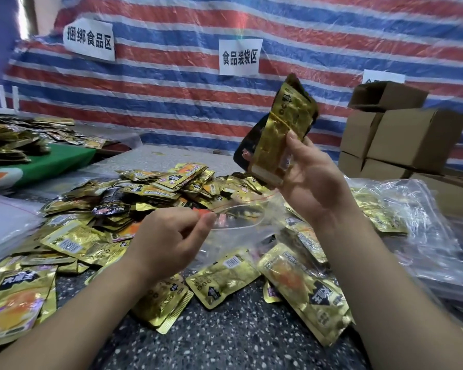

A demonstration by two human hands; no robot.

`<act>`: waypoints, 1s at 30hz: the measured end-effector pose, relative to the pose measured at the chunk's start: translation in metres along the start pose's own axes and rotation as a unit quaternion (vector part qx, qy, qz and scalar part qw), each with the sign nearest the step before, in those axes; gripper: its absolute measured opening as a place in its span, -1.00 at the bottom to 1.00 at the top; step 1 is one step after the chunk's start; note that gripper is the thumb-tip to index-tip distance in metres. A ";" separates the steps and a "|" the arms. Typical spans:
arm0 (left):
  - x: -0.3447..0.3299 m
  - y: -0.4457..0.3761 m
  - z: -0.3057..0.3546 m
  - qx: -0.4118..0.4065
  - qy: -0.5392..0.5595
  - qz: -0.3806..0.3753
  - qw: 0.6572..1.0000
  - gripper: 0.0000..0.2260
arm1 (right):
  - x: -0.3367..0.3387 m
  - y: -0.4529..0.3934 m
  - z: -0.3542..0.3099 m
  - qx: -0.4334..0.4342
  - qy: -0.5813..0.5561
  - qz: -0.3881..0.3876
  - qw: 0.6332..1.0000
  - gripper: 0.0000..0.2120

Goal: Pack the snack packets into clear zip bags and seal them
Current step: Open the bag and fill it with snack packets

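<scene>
So the whole thing comes down to the zip bag's mouth (235, 214), use that as your landmark. Your left hand (169, 236) sits just left of it, thumb and fingers pinching the near-left corner of the red zip strip and holding the mouth propped open. The opening runs left to right, and the clear bag (238, 241) hangs down toward you over the loose packets on the speckled surface (225, 340).

Your right hand (310, 180) is up and to the right of the mouth, curled round a small stack of gold snack packets (281, 134) with a dark one behind. The stack stands roughly on end, long axis tilted a bit right at the top, bottom edge just above and right of the opening. So the right hand is the one to drop it in. I'd guess you need to swing the stack's lower end left and down so it goes in narrow end first.

What could snag: the mouth is held on one side only, so the far lip looks floppy.

Beyond the mouth there's the big heap of packets (171, 188). To its right lie clear plastic bags (417, 222), and further back cardboard boxes (401, 134) against the striped tarp (171, 89).
</scene>
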State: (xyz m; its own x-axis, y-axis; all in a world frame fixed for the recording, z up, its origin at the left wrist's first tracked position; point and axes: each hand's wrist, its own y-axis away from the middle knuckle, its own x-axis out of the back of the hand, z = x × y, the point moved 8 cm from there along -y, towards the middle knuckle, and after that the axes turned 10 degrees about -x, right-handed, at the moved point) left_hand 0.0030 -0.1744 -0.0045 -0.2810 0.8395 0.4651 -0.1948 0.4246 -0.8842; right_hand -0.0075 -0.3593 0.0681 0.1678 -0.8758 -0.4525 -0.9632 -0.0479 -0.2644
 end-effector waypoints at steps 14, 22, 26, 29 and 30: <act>0.004 0.001 0.007 -0.020 0.040 0.034 0.998 -0.51 | -0.008 0.031 0.025 0.071 0.381 0.020 0.922 -0.70; 0.010 0.001 0.000 0.011 0.068 0.072 0.995 -0.39 | -0.001 0.036 0.028 0.007 0.438 -0.032 0.899 -0.61; 0.014 0.001 -0.002 0.031 0.083 0.100 0.991 -0.34 | 0.002 0.042 0.032 -0.028 0.457 -0.058 0.887 -0.62; 0.017 0.003 -0.006 0.053 0.106 0.119 0.986 -0.32 | 0.001 0.044 0.038 -0.038 0.478 -0.060 0.875 -0.61; 0.017 0.003 -0.007 0.060 0.110 0.121 0.985 -0.32 | -0.001 0.044 0.041 -0.039 0.492 -0.062 0.868 -0.61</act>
State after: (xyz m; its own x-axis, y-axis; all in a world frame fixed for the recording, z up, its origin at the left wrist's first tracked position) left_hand 0.0038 -0.1567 0.0008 -0.1246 0.9701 0.2080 -0.2613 0.1702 -0.9501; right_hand -0.0414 -0.3408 0.0216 0.0485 -0.8459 0.5312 -0.9683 -0.1703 -0.1828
